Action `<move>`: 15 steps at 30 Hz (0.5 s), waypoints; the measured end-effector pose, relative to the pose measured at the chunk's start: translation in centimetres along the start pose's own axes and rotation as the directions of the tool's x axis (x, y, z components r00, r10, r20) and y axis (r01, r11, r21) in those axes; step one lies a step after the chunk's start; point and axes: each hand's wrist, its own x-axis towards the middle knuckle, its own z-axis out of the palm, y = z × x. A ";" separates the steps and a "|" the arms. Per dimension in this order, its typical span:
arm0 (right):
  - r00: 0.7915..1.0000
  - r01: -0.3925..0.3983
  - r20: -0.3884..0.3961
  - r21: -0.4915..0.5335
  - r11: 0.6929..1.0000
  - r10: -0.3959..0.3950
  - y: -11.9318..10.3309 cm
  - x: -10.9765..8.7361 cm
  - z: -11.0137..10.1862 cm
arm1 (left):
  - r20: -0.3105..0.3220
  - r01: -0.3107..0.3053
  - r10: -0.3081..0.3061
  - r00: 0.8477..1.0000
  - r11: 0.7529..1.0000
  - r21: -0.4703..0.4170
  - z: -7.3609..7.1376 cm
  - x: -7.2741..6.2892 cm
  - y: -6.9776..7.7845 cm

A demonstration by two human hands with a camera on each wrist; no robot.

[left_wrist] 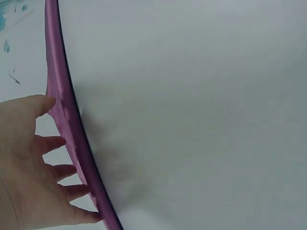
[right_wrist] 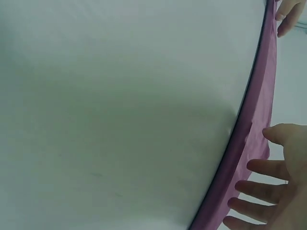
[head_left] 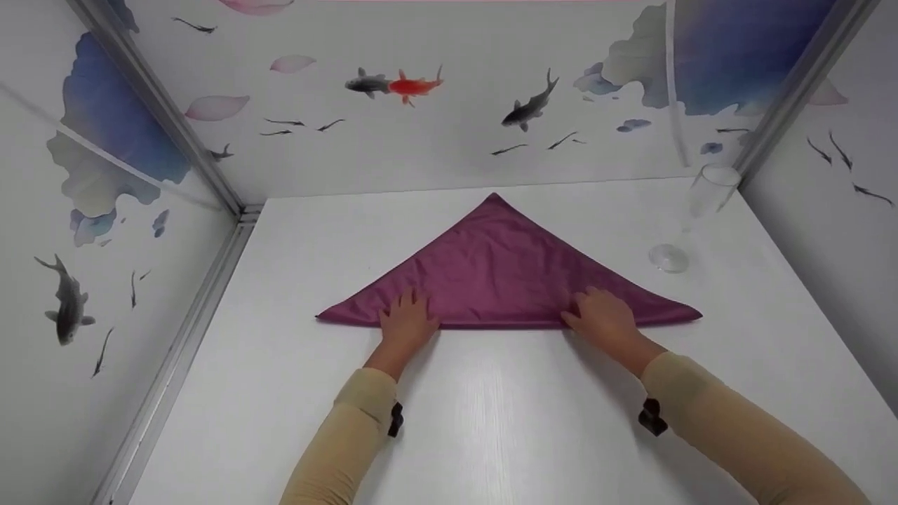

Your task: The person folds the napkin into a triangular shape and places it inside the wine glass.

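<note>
A purple cloth napkin (head_left: pixel 498 266), folded into a triangle, lies on the white table with its peak toward the back wall and its long folded edge toward me. My left hand (head_left: pixel 409 319) rests on the left part of that edge, fingers spread on the fabric. On the right part of the same edge lies my right hand (head_left: pixel 602 315), its fingers also spread. Both wrist views show the fingertips touching the purple cloth (left_wrist: pixel 72 115) along its edge, with nothing gripped.
A clear stemmed glass (head_left: pixel 714 189) stands at the back right of the white table (head_left: pixel 484 407). Panels printed with fish and petals enclose the back (head_left: pixel 456 147) and both sides. Grey metal rails (head_left: pixel 182 315) run along the corners.
</note>
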 end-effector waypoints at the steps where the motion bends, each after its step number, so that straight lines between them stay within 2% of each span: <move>1: 1.000 -0.017 0.004 0.007 1.000 0.017 0.4 -0.2 0.0 | -0.008 0.012 -0.012 1.000 1.000 0.003 0.1 0.1 -0.3; 6: 0.999 -0.050 0.002 0.053 0.997 0.050 2.4 -1.0 0.2 | -0.024 0.084 -0.083 0.996 0.996 0.041 0.1 0.5 -2.4; 9: 0.999 -0.040 -0.013 0.078 0.996 0.041 3.2 -1.2 0.4 | -0.018 0.123 -0.123 0.992 0.991 0.056 -0.2 0.7 -3.7; 15: 0.999 -0.032 -0.004 0.064 0.997 0.032 5.0 -1.4 0.6 | -0.032 0.115 -0.113 0.993 0.990 0.080 0.1 1.0 -5.0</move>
